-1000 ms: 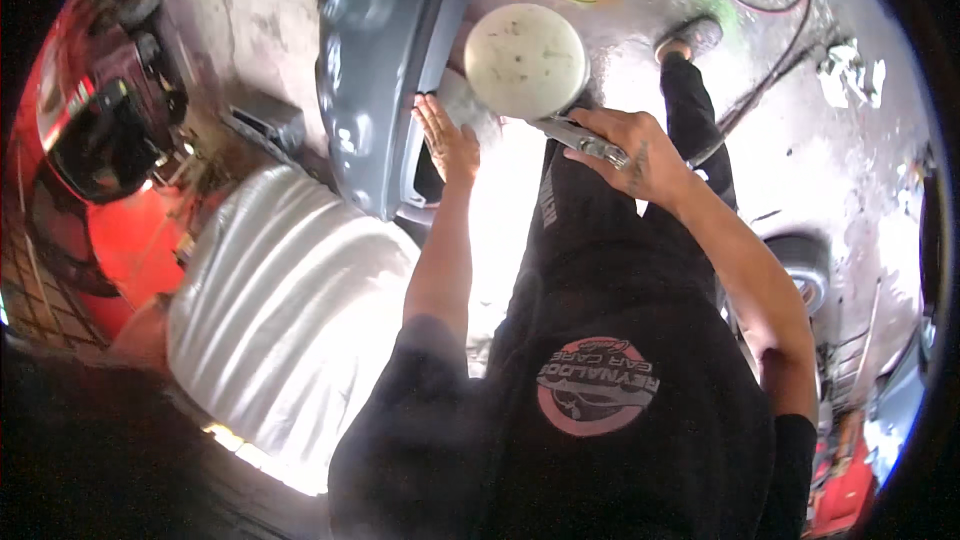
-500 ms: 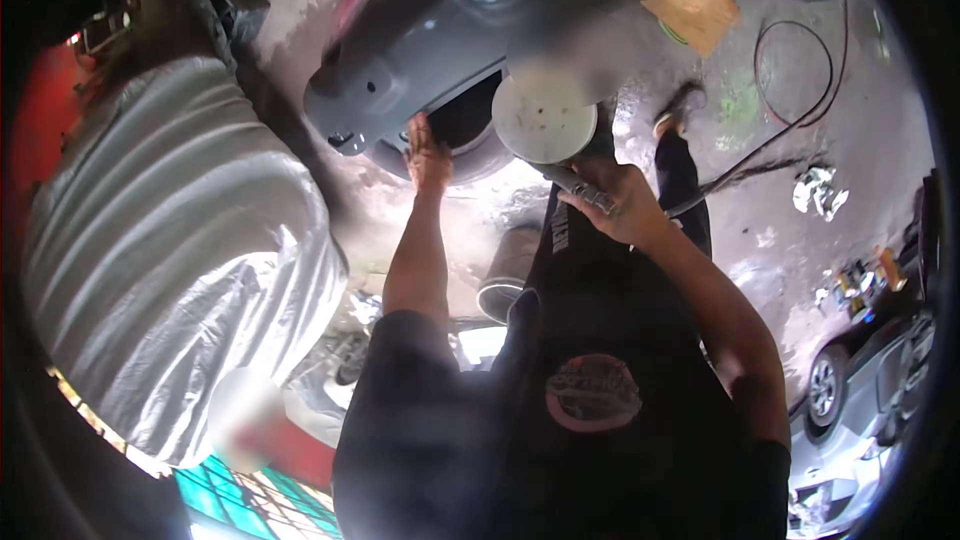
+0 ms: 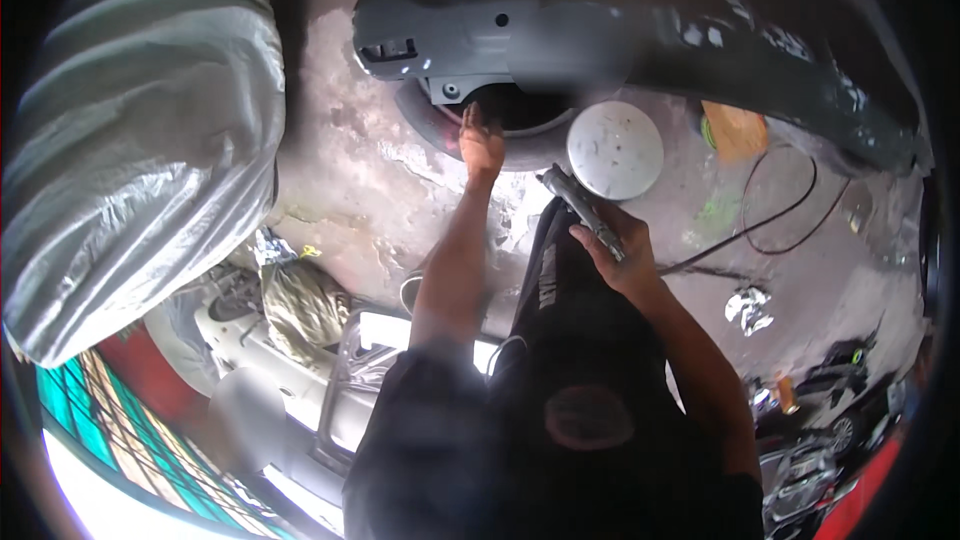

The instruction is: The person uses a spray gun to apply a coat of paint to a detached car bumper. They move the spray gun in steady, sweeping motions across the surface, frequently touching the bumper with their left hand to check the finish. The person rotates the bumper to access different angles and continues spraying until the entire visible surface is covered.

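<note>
A dark grey car bumper (image 3: 470, 25) stretches across the top of the view, resting over a tire (image 3: 430, 125). My left hand (image 3: 481, 147) reaches up to the bumper's lower edge above the tire, fingers stretched out and holding nothing. Whether its fingertips touch the bumper I cannot tell. In my right hand (image 3: 628, 252) is a slim grey hand tool (image 3: 575, 198), its tip pointing up and left toward the tire. A dark hose (image 3: 735, 237) runs from near that hand to the right. Just beyond the tool stands a white round-topped container (image 3: 615, 150).
A silver cover (image 3: 150, 120) drapes a large object on the left. A stuffed bag (image 3: 300, 300) lies at lower left. On the stained floor to the right are an orange-brown sheet (image 3: 735, 130) and crumpled foil (image 3: 748, 310). Cars (image 3: 800, 470) show at lower right.
My view has turned and shifted, so more of the bumper shows. The left hand has slid down off the bumper's face to its lower edge. The right hand still holds the tool.
</note>
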Demonstrator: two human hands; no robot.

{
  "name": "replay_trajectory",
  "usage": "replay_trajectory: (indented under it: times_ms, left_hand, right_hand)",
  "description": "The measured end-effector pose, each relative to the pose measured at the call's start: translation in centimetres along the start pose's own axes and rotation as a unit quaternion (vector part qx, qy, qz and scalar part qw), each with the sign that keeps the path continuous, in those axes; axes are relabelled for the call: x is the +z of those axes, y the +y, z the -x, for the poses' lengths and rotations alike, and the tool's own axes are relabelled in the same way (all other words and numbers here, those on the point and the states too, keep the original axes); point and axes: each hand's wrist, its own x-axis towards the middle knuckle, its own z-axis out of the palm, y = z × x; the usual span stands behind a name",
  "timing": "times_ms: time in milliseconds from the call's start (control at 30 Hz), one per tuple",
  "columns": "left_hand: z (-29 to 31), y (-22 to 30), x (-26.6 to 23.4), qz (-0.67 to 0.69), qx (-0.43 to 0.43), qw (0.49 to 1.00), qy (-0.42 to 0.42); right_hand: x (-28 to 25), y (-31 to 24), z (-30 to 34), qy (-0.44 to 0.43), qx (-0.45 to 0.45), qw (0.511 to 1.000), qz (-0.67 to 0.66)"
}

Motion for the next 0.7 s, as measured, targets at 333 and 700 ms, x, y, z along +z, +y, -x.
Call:
replay_trajectory:
  times_ms: [333,700]
  left_hand:
    - [-1.2,-12.8,-4.4,0.438,-0.158,0.885,-0.016]
    - [-10.5,-2.7,-7.3,0.621,-0.311,0.714,0.088]
  right_hand:
    - [3.3,0.2,2.8,-0.104,0.051,0.993,-0.024]
    - [4.4,-3.3,4.7,-0.064,0.072,0.993,0.06]
